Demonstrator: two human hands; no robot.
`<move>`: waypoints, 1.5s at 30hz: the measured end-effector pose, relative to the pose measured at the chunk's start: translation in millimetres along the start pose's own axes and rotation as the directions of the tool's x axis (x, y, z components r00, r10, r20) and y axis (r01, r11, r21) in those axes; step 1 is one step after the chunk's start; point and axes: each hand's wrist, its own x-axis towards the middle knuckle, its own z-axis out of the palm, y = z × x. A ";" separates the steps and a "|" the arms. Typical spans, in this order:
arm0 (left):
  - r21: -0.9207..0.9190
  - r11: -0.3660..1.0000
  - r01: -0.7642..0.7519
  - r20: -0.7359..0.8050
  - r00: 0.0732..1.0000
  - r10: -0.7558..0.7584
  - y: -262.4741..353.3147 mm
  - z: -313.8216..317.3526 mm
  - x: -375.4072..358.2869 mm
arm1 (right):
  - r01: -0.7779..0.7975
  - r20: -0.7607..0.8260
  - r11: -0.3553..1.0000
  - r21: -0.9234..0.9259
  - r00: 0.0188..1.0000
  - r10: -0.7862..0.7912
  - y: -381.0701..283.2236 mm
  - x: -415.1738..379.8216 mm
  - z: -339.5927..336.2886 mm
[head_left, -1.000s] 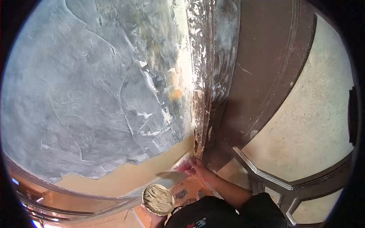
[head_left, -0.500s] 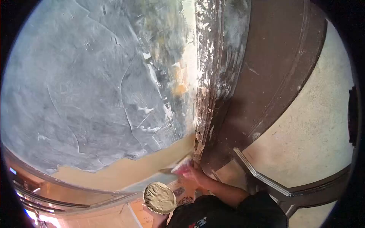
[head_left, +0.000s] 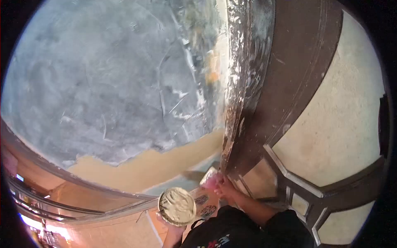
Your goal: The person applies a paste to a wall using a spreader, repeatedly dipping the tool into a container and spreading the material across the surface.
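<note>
My left hand (head_left: 168, 226) is wrapped round the underside and side of a round tub (head_left: 194, 210) filled with beige putty (head_left: 177, 205), held up at the lower middle of the view. The putty's surface is smeared in ridges. My right hand (head_left: 225, 189) grips a pink scraper (head_left: 213, 180) with a pale, putty-coloured edge. That edge is at the low part of the wall, just left of the dark door frame's (head_left: 230, 153) lower end. Above it, a smooth beige band (head_left: 144, 169) of putty runs along the bottom of the grey wall (head_left: 103, 82).
A dark brown panelled surface (head_left: 297, 82) with cream panels (head_left: 331, 124) stands to the right. The frame beside the wall carries white smears and worn paint. Below lies an orange-toned floor (head_left: 124, 229) with patterned dark patches.
The view has swung, so the wall and frame appear farther right and higher. The scraper stays close to the frame's lower end; the tub remains in my left hand.
</note>
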 end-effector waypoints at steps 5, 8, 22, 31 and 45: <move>-0.144 0.985 0.092 0.088 0.993 -0.080 28.4 -8.9 2.5 | 0.403 0.119 0.914 0.045 0.907 -0.405 -98.7 -45.1 47.5; -0.111 0.992 0.061 0.073 0.996 -0.053 45.4 -4.5 -9.0 | 0.646 0.166 0.742 -0.177 0.763 -0.625 -152.5 -92.8 87.4; -0.101 0.990 -0.099 0.309 0.943 0.126 76.3 -11.9 -36.1 | 0.754 0.483 -0.123 -0.645 0.278 -0.830 -191.2 -196.8 178.4; -0.098 0.987 -0.125 0.269 0.952 0.147 84.1 -37.3 -44.8 | 0.708 0.553 -0.268 -0.653 0.203 -0.808 -184.0 -203.5 214.0; 0.276 0.819 -0.503 0.137 0.864 0.484 68.8 -57.4 -49.1 | 0.684 0.554 -0.397 -0.612 0.013 -0.832 -165.2 -206.8 260.4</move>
